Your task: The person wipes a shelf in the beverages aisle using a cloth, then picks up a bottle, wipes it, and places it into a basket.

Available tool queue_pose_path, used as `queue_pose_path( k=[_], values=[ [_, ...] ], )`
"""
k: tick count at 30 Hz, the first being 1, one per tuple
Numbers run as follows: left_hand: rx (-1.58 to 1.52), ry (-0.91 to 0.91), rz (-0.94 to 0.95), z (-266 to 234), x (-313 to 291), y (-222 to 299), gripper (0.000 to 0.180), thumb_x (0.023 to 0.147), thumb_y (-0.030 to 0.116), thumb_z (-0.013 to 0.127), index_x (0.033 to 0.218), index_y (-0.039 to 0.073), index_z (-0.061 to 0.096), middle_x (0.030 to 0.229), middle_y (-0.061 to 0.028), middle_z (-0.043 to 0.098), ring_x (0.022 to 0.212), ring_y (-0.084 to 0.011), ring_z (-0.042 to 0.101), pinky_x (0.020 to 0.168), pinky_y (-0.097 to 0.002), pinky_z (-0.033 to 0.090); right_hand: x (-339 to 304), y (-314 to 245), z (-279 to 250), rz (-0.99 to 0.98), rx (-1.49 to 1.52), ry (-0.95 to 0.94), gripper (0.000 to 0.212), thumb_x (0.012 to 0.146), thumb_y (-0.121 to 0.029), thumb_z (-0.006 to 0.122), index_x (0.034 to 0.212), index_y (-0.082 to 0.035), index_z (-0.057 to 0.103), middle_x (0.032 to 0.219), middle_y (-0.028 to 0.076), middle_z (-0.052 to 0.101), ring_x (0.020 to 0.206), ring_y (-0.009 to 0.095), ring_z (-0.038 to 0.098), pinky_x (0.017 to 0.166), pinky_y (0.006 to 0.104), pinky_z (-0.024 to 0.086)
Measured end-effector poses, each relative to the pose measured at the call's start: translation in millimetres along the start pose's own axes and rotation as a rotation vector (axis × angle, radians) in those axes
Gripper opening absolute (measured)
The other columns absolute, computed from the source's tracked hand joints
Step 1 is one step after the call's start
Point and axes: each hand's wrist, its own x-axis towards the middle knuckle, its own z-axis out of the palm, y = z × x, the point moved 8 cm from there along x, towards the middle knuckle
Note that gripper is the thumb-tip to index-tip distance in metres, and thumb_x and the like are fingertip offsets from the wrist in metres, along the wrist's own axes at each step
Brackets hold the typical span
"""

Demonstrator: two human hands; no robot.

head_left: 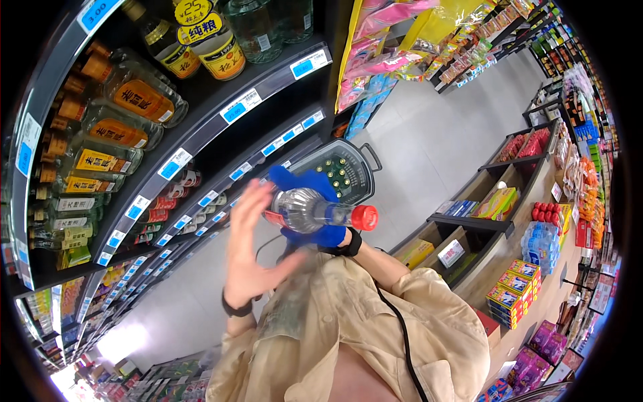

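Note:
A clear glass bottle (301, 209) with a red cap (365, 218) lies tilted in front of my chest, its cap end toward the right. Blue fabric covers my right hand (328, 234), a glove or a cloth, I cannot tell which. That hand is closed around the bottle from beneath, with blue showing on both sides of the glass. To the left of the bottle, my bare left hand (248, 248) is open, its thumb and fingers spread and slightly blurred. Its fingertips are near the bottle's base; whether they touch it I cannot tell.
Beyond my hands, a dark grey basket (370, 184) on the floor holds several bottles. Curved shelves (228, 120) with glass bottles (124, 97) line the left. Bagged goods (388, 40) hang ahead. On the right stands a wooden display counter (469, 285) with boxes (512, 291) and packs.

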Motion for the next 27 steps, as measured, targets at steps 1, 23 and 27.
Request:
queue_pose_path(
  k=[1,23,27],
  values=[
    [-0.018,0.013,0.038,12.0,14.9,16.6,0.089,0.065,0.016,0.091,0.142,0.003,0.05,0.145,-0.0179,0.055,0.139,-0.0372,0.048,0.117,-0.0502,0.036,1.2,1.5,-1.2,0.007,0.013,0.009,0.066,0.08,-0.014,0.084,0.137,-0.006,0.053,0.135,0.009,0.059,0.12,0.019,0.058,0.102,0.0361,0.048],
    [-0.275,0.597,-0.073,41.9,-8.5,-94.2,0.027,0.083,-0.011,0.066,0.063,-0.002,0.05,0.061,-0.0104,0.058,0.054,-0.0221,0.055,0.065,-0.0336,0.052,45.3,-2.1,-14.1,-0.305,-0.424,-0.12,0.086,0.072,-0.009,0.089,0.147,-0.004,0.049,0.135,0.009,0.061,0.12,0.018,0.06,0.099,0.0341,0.051],
    [-0.38,0.592,0.081,44.3,-7.6,-70.6,0.027,0.082,-0.015,0.061,0.063,0.0,0.048,0.059,-0.0087,0.057,0.053,-0.0219,0.056,0.068,-0.0385,0.053,46.0,-5.3,-35.0,-0.329,-0.534,0.072,0.078,0.071,-0.003,0.085,0.142,-0.005,0.051,0.126,0.006,0.061,0.115,0.018,0.061,0.094,0.0301,0.052]
  ],
)
